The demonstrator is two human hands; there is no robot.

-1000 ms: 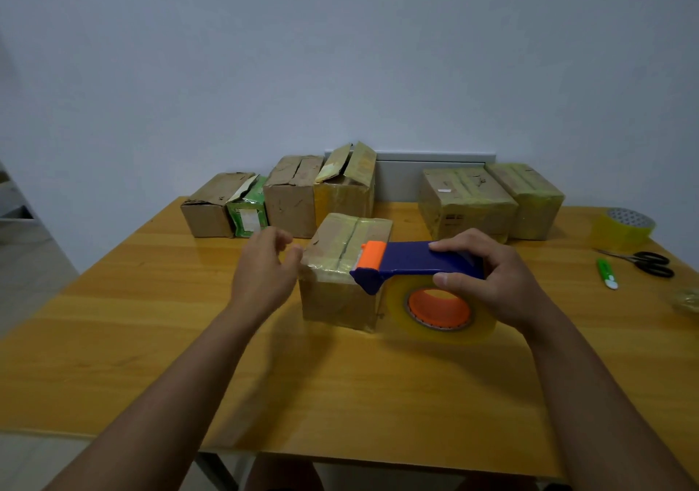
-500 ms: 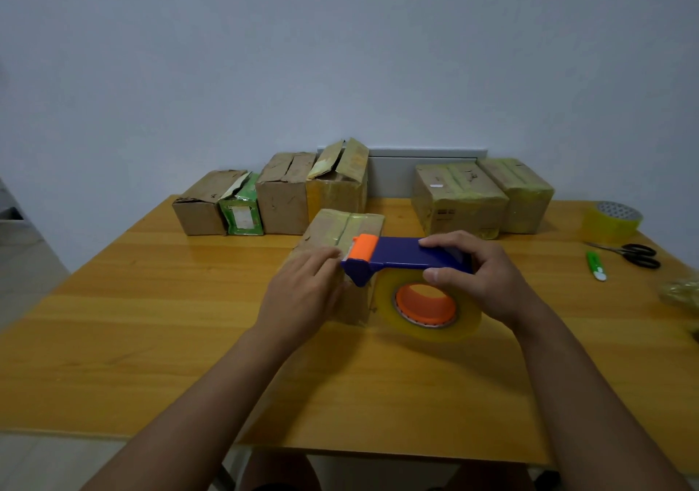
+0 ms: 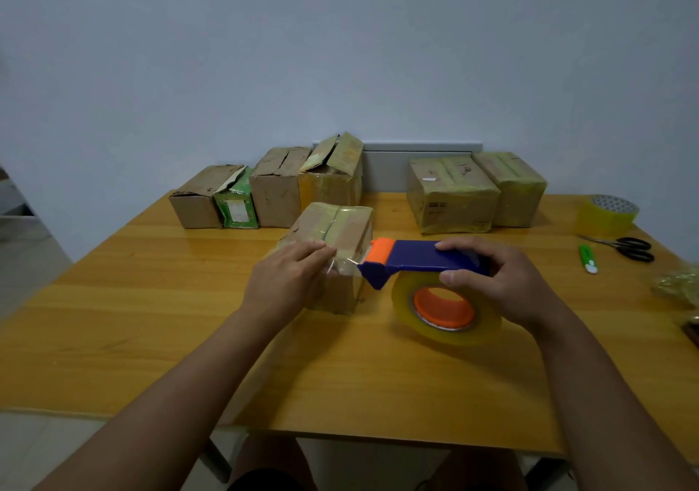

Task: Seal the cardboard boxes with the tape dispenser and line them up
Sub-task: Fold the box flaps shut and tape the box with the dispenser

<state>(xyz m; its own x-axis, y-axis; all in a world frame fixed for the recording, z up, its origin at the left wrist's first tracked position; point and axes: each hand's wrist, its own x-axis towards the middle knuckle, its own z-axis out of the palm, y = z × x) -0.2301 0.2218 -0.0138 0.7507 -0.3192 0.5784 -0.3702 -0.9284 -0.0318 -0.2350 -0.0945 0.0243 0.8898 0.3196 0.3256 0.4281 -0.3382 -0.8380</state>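
On a wooden table (image 3: 151, 301), the left hand (image 3: 287, 282) presses flat on a cardboard box (image 3: 336, 233) — pinning tape — while the right hand (image 3: 503, 282) grips the tape dispenser (image 3: 416, 259) beside it, stretching the strip taut.

A box (image 3: 333, 252) stands mid-worktop (image 3: 151, 301), the left hand (image 3: 287, 282) on its near top edge, the tape dispenser (image 3: 427, 282) held by the right hand (image 3: 499, 286) just to its right; behind, four boxes (image 3: 264, 191) line the left rear, two boxes (image 3: 476, 191) the right; spare tape roll (image 3: 607, 214), scissors (image 3: 628, 247) and cutter (image 3: 587, 258) lie far right
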